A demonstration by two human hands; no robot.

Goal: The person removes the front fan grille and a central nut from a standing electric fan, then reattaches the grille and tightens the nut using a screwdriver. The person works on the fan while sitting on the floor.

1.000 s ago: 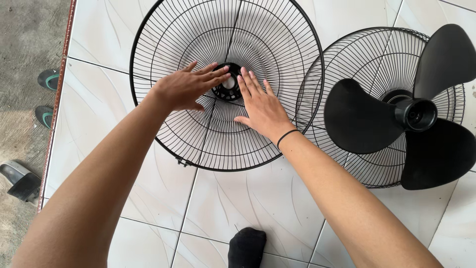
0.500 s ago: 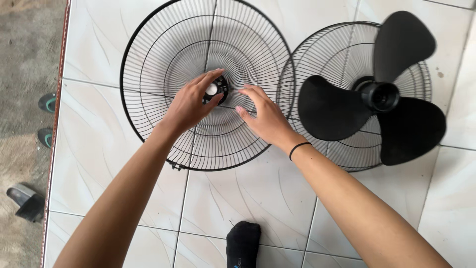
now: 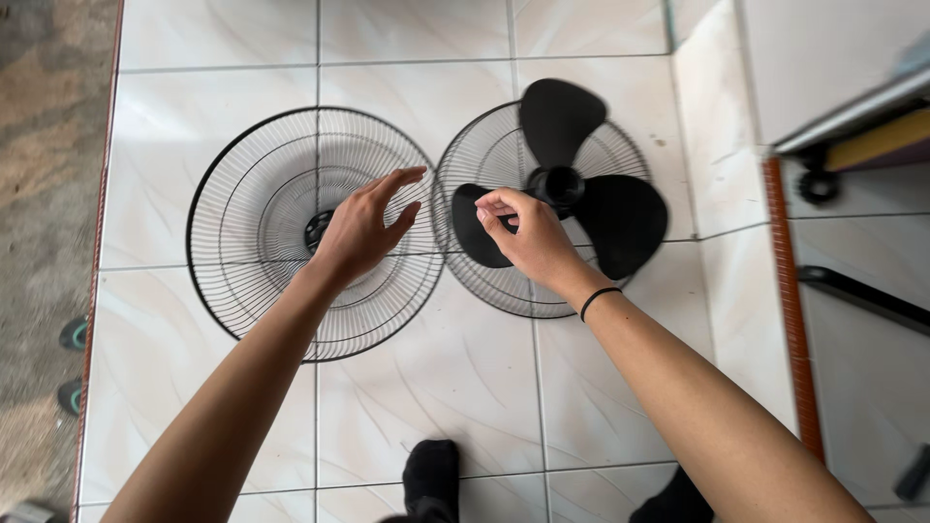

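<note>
Here, the left hand (image 3: 363, 228) hovers over the right half of the left fan grille (image 3: 242, 281), a round black wire guard lying flat on the white tiled floor (image 3: 174, 155). Its fingers (image 3: 399, 180) are released and spread, pointing up and to the right toward the grille's rim; nothing is gripped. The grille's dark hub (image 3: 316, 230) sits just behind the heel of this hand, partly covered by it.

The right hand (image 3: 528, 237) is over the second grille (image 3: 484, 155), which lies just right of the first, rims close or touching near the left fingertips; contact cannot be confirmed. Its thumb and forefinger (image 3: 496, 205) are pinched together, other fingers curled; whether something small is held between them cannot be told. Directly under and beyond these fingers lies the black three-blade propeller (image 3: 620, 223), resting on the second grille, one blade partly hidden by the hand. A black band (image 3: 598, 299) circles the right wrist.

Open tile lies ahead of both sets of fingertips and below the wrists. Right of the propeller, a raised tiled edge (image 3: 702, 116) bounds the floor. Left, a red border strip (image 3: 102, 213) meets rough ground. Two dark-socked feet (image 3: 431, 475) sit below.
</note>
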